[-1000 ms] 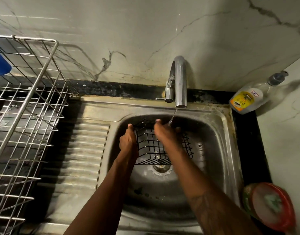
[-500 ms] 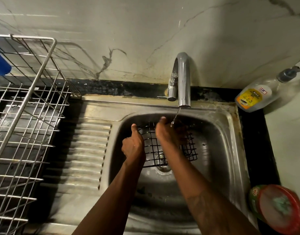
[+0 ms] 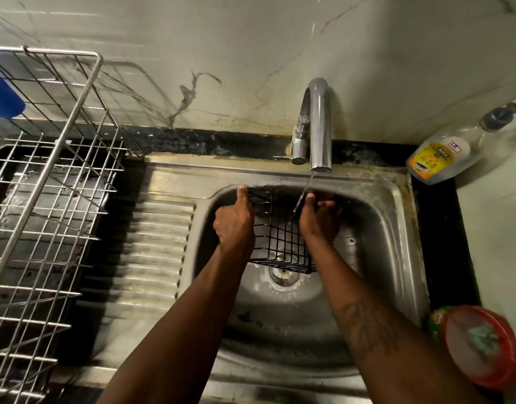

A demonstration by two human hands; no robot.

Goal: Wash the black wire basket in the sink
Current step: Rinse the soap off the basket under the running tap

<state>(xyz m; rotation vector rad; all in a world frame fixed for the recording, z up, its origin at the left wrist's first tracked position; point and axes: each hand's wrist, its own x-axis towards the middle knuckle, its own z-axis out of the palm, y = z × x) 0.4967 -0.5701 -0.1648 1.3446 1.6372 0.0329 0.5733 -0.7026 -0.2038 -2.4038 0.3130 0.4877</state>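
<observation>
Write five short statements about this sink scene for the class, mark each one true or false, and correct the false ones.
1. A thin stream of water runs from the tap. True.
2. The black wire basket stands in the silver dish rack. False: it is held over the sink.
3. The left hand grips the basket's left side. True.
4. The soap bottle stands left of the tap. False: it is to the tap's right, in the corner by the wall.
5. The right hand rests on the counter. False: it holds the basket's right side, where the water falls.
</observation>
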